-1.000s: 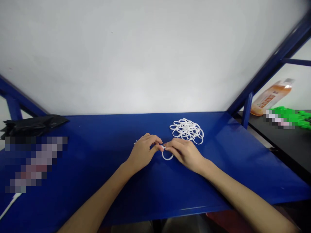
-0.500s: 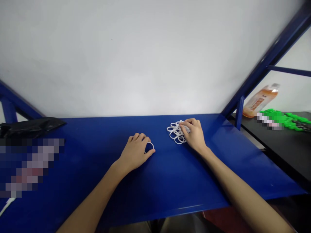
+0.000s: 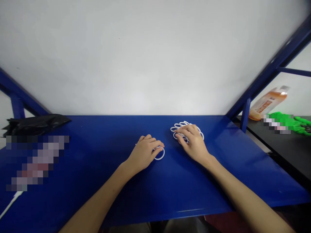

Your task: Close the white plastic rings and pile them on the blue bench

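Observation:
My left hand (image 3: 145, 151) is low over the blue table, its thumb and fingers closed on a white ring (image 3: 159, 159). A small bit of white shows at the far side of this hand, too little of it to name. To the right, my right hand (image 3: 194, 140) is over a pile of thin white rings (image 3: 184, 123), covering part of it. Its thumb and forefinger tips come together at a white ring (image 3: 174, 136) on the pile's left side. The other fingers curl over the rings.
A blue table (image 3: 109, 129) meets a pale wall (image 3: 145, 64). Black plastic (image 3: 39, 124) and a white cable (image 3: 11, 204) lie left, beside a blurred-out patch. A blue frame post (image 3: 246, 115) stands right. Beyond are a tilted drink bottle (image 3: 269, 103) and a green item (image 3: 302, 124) on a black surface.
My left hand has moved a little right with its white ring. My right hand has shifted slightly and lies flatter over the pile. The whole view has turned slightly left.

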Demonstrator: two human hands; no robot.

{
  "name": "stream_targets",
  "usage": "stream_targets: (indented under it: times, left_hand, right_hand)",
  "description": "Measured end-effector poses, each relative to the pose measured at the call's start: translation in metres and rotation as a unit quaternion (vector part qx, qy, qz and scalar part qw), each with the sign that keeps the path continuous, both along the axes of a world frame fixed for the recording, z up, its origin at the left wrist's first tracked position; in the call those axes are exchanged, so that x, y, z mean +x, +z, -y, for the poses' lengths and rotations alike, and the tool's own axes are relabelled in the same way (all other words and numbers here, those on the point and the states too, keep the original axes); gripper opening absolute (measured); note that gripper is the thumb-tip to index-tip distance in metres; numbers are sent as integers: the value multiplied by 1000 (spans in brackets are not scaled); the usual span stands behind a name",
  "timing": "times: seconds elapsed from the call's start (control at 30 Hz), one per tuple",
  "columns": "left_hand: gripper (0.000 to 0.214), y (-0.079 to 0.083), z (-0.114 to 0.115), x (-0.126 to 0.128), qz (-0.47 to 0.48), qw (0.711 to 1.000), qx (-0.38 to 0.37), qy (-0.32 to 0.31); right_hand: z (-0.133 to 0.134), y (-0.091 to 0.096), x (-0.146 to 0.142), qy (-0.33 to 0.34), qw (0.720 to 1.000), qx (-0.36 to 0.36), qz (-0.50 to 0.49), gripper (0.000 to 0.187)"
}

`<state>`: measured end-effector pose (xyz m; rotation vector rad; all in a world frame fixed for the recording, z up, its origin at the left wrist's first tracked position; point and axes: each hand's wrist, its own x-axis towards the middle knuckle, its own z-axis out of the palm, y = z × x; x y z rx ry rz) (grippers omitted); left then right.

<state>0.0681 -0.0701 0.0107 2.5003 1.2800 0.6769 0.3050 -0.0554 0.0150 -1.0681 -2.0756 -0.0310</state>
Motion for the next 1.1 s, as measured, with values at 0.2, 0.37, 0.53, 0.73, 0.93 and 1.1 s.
stream_targets:
  times: [0.2, 0.37, 0.53, 0.73, 0.93, 1.1]
  left_hand:
    - [11, 8, 6, 9, 153, 982, -105, 48]
    - [17, 12, 10, 11, 197, 970, -138, 23]
    - [19, 8, 9, 8, 202, 977, -62, 30]
    - [9, 0, 4, 7, 174, 985, -6, 16]
    - [12, -6, 1, 7, 159, 987, 11, -8]
    - [19, -6, 4, 9, 174, 985, 14, -13]
  right_hand:
    - [23, -8, -25, 145, 963, -221, -49, 11]
    - [14, -15, -20, 106, 964, -224, -98, 5]
    - [7, -13, -12, 47, 975, -198, -92, 20]
    - [13, -12, -18, 63, 974, -215, -32, 13]
    - [15, -15, -20, 105, 963, -245, -37, 12]
    - [19, -13, -20, 174, 955, -239, -24, 17]
